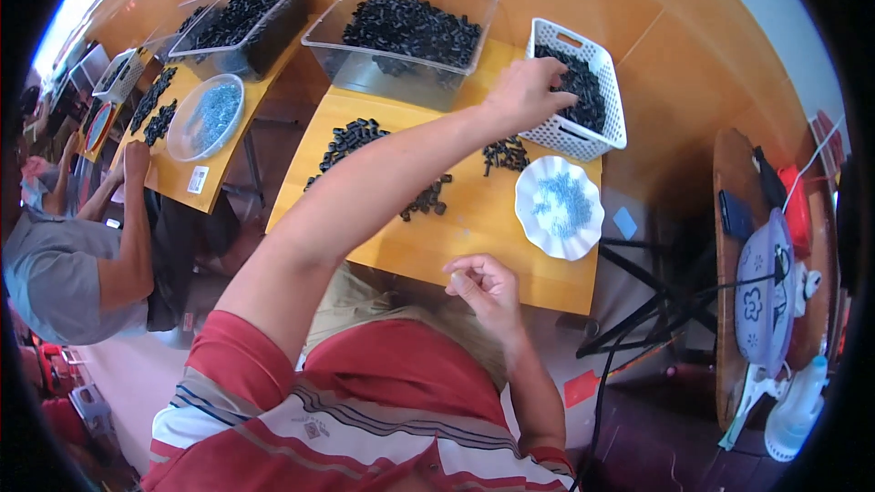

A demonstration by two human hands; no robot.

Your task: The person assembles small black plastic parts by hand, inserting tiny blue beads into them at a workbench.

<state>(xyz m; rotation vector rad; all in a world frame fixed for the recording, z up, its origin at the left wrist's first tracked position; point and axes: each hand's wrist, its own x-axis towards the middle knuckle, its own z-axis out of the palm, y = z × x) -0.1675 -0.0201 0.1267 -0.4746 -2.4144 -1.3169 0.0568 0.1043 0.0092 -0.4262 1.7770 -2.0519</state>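
My left arm stretches across the table to a white perforated plastic basket (617, 118) at the far right. My left hand (530, 91) is over its near left rim, thumb and fingers apart above small black plastic parts (583, 96); nothing shows between them. By the table's front edge, my right hand (488, 292) is closed, its thumb pressed to the curled fingers. Whatever it may hold is too small to make out. Between the hands stands a white scalloped dish (533, 235) with small clear bluish pieces (563, 204).
Black part piles (357, 135) lie on the wooden table (392, 260), partly behind my left forearm. A large clear bin (365, 77) of black parts stands at the back. Left, a person (73, 264) sits at another table with a round tub (202, 118). A stool (729, 346) stands right.
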